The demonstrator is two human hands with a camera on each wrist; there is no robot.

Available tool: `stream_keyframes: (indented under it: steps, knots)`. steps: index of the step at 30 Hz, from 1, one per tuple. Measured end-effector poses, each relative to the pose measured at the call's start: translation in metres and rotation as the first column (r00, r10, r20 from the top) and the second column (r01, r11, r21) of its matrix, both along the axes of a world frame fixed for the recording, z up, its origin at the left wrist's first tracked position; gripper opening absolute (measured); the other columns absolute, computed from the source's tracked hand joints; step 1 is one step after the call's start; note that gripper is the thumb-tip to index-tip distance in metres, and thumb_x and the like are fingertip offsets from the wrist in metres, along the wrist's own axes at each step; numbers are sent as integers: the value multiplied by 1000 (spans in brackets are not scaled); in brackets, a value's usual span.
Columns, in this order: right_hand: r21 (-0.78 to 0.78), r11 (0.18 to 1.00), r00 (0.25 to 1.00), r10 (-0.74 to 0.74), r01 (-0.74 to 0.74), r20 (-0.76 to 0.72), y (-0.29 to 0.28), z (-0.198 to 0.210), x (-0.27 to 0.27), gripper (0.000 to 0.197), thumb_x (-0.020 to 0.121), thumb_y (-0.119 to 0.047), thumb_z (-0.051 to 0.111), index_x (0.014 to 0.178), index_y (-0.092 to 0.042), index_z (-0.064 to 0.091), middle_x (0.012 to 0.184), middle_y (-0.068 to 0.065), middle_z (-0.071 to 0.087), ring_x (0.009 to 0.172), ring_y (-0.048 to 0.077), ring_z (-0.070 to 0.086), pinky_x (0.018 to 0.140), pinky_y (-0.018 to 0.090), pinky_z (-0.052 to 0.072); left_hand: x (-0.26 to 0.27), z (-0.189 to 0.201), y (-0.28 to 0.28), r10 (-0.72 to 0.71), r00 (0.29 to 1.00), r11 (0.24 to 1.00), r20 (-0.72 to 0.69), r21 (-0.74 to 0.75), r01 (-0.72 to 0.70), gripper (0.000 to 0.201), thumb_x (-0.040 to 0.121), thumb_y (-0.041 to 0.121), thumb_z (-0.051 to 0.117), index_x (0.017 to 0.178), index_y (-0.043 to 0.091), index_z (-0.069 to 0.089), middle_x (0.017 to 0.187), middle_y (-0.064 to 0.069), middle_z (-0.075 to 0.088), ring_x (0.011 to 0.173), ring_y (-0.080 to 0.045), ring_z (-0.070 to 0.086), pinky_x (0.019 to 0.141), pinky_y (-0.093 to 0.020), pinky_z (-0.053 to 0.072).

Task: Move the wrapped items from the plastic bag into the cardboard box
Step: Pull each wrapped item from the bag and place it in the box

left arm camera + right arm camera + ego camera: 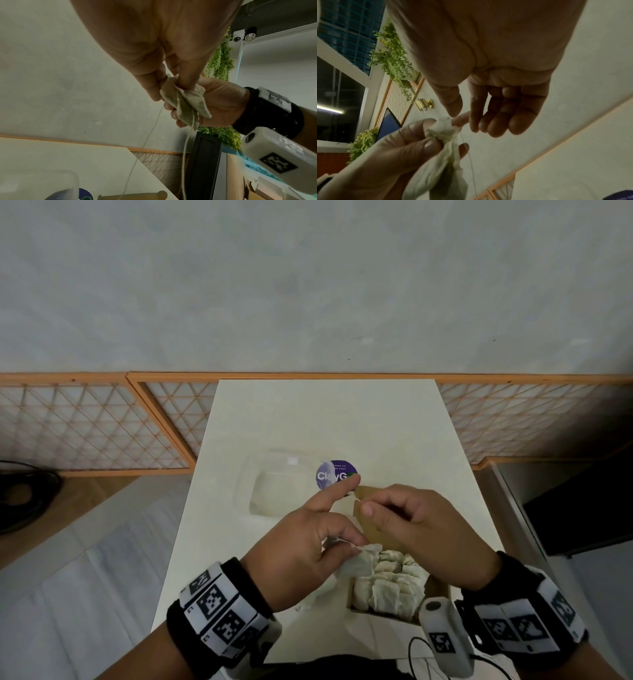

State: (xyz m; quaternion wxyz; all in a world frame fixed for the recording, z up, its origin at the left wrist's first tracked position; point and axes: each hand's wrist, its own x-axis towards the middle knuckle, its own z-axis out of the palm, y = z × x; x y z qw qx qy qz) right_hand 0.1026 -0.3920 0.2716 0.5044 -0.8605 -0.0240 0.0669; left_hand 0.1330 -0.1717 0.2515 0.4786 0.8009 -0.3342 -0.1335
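My left hand (pixel 337 537) pinches a crumpled pale wrapped item (pixel 359 559) between thumb and fingers, index finger pointing forward, just left of the cardboard box (pixel 383 610). In the left wrist view the item (pixel 185 102) hangs from the left hand (pixel 168 83) with thin strings trailing down. My right hand (pixel 368 505) hovers over the box's raised flap (pixel 368 522), its fingers loosely curled. In the right wrist view the right hand (pixel 471 112) has thumb and fingers apart beside the item (pixel 443 159). Several wrapped items (pixel 390 583) fill the box. The clear plastic bag (pixel 274 491) with a purple sticker (pixel 335 474) lies flat behind.
Everything sits on a narrow cream table (pixel 325 419) that runs away from me to an orange lattice partition (pixel 102 426). The box stands at the table's near right corner. A black cable (pixel 421 659) lies by the near edge. Dark furniture (pixel 582 508) stands to the right.
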Motion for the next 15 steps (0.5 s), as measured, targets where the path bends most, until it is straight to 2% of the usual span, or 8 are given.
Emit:
stream_keyframes:
  steps: [2,3,4,6,9,10,12,15]
  knots:
    - [14,1000,999,23,-22,-30,2,-1,0,15,100,-37,64,97,-30,77,87,0,75,83,20,69,81,40,55,-1,2,-1,-2,1000,1000,27,-11,2,14,94,15,70,97,27,77,165,15,33,136,-1,52,99,-9,40]
    - [39,999,999,32,-31,-43,2,-1,1,15,101,-34,64,98,-28,78,88,2,75,85,22,70,82,40,55,-1,3,-1,-2,999,1000,38,-14,3,13,94,13,71,97,24,78,164,14,34,138,0,51,99,-8,39]
    - [77,996,997,47,-42,-54,3,-1,1,14,100,-30,65,98,-26,79,90,2,76,87,21,71,84,37,56,-1,4,-1,-3,999,1000,44,-18,4,13,94,12,71,97,23,78,163,13,35,140,1,48,100,-8,39]
    - [133,989,995,77,-69,-58,3,-1,1,14,100,-21,67,95,-19,79,90,-1,77,86,13,72,79,26,55,-1,5,-1,-4,999,1000,40,-22,5,15,93,10,72,98,22,78,162,12,36,141,3,46,101,-9,41]
    - [150,983,993,115,-110,-26,4,0,2,15,100,-15,66,90,-15,77,82,-7,73,75,4,65,72,17,48,0,7,-1,4,1000,1000,-7,-26,-5,19,93,9,72,98,27,78,160,15,40,129,-1,54,93,-8,43]
    - [133,984,992,123,-120,-10,5,1,4,15,100,-15,66,90,-16,77,81,-8,72,75,4,63,72,17,47,1,7,0,12,1000,999,-26,-36,-13,20,93,10,73,97,29,78,158,17,42,126,-4,55,92,-9,44]
    - [60,990,991,125,-128,40,6,2,6,15,99,-17,67,88,-21,76,80,-13,70,74,5,63,70,16,45,2,5,3,38,998,998,-46,-51,-40,19,92,13,75,97,32,78,152,24,45,128,-5,57,99,-15,45]
    - [-55,990,986,138,-134,94,8,2,8,17,99,-18,67,86,-28,73,82,-13,67,77,11,62,68,19,45,5,7,7,104,994,994,-28,-24,-105,14,91,21,78,98,33,80,142,23,53,135,-5,50,107,-16,40]
